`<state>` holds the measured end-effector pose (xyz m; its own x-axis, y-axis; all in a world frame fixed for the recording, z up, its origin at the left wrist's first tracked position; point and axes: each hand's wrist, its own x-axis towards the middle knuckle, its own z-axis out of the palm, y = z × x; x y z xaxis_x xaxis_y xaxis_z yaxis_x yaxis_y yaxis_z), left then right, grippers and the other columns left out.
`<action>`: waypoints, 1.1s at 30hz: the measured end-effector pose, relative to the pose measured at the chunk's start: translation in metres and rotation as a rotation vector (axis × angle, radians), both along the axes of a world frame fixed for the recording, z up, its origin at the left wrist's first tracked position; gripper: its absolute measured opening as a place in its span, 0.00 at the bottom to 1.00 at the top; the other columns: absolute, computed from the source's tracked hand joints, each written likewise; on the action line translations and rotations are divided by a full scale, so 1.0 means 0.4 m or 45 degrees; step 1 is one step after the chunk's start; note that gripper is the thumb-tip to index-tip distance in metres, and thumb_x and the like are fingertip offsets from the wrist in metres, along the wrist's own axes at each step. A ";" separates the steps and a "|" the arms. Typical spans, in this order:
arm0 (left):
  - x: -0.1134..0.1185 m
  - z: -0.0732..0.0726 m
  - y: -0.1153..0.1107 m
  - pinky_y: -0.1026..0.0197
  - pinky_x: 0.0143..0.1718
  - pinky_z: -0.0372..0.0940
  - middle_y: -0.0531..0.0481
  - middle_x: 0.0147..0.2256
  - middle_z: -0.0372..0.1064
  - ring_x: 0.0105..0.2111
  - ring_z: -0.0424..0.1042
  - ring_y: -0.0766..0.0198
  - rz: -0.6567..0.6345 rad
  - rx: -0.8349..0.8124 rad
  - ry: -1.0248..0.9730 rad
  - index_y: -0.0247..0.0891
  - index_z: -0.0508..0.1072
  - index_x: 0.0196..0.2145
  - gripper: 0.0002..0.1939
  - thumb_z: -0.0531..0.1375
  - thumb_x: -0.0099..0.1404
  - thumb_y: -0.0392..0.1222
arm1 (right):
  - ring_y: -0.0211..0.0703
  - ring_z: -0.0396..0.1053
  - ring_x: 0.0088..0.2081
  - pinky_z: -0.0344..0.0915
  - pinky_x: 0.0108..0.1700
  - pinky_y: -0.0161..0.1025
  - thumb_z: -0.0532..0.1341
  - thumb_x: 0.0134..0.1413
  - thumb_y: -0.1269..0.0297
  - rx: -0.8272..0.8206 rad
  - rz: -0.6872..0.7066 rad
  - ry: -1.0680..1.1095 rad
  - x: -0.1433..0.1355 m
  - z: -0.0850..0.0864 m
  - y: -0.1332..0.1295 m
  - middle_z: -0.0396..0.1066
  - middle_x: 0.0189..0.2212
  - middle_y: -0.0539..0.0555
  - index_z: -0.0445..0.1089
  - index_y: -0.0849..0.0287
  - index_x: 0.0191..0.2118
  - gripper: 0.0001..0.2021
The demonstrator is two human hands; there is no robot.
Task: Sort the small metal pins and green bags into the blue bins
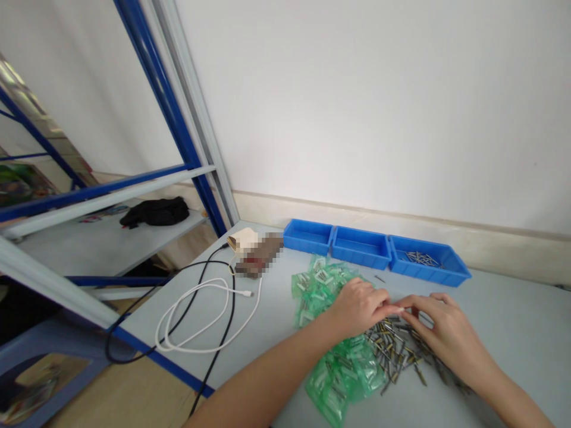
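Observation:
My left hand [359, 303] is closed, thumb and finger pinched together above the pile, beside the green bags. The fingertips of my right hand [439, 321] meet it there, also in a pinch. Whatever lies between the fingertips is too small to make out. Beneath both hands spreads a pile of slim metal pins [392, 353], some with brass-coloured parts. Green plastic bags [343, 380] with small metal pieces in them lie under and around my left forearm. One loose pin [379, 279] rests apart, beyond my hands.
Three blue bins [361, 246] line the wall; the right one holds several thin metal pins [422, 259]. A white cable [205, 285] and a black cable [232, 309] loop across the table's left side, near a blurred brown object [261, 255]. A blue-and-grey rack [196, 160] stands left.

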<state>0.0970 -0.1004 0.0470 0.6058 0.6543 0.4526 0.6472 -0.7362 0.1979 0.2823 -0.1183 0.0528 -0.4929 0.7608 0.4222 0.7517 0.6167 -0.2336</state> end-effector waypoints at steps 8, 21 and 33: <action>-0.003 -0.001 0.003 0.62 0.35 0.56 0.50 0.24 0.66 0.29 0.66 0.64 0.028 0.045 0.010 0.35 0.71 0.30 0.19 0.45 0.68 0.48 | 0.39 0.70 0.29 0.56 0.39 0.41 0.48 0.60 0.56 0.027 -0.014 -0.045 -0.001 0.007 -0.002 0.74 0.35 0.50 0.67 0.53 0.42 0.14; 0.004 -0.012 0.008 0.62 0.36 0.58 0.51 0.25 0.67 0.29 0.67 0.65 0.036 -0.023 0.035 0.35 0.68 0.32 0.15 0.46 0.68 0.44 | 0.41 0.70 0.29 0.58 0.38 0.42 0.48 0.59 0.55 0.012 -0.004 -0.017 0.001 0.011 -0.002 0.74 0.35 0.52 0.67 0.53 0.42 0.15; 0.001 -0.003 0.006 0.62 0.37 0.57 0.52 0.25 0.67 0.30 0.67 0.65 0.003 -0.063 0.008 0.37 0.69 0.34 0.12 0.49 0.67 0.44 | 0.41 0.69 0.30 0.62 0.36 0.41 0.47 0.60 0.58 -0.040 -0.029 0.032 0.001 0.016 -0.002 0.74 0.35 0.52 0.68 0.54 0.39 0.15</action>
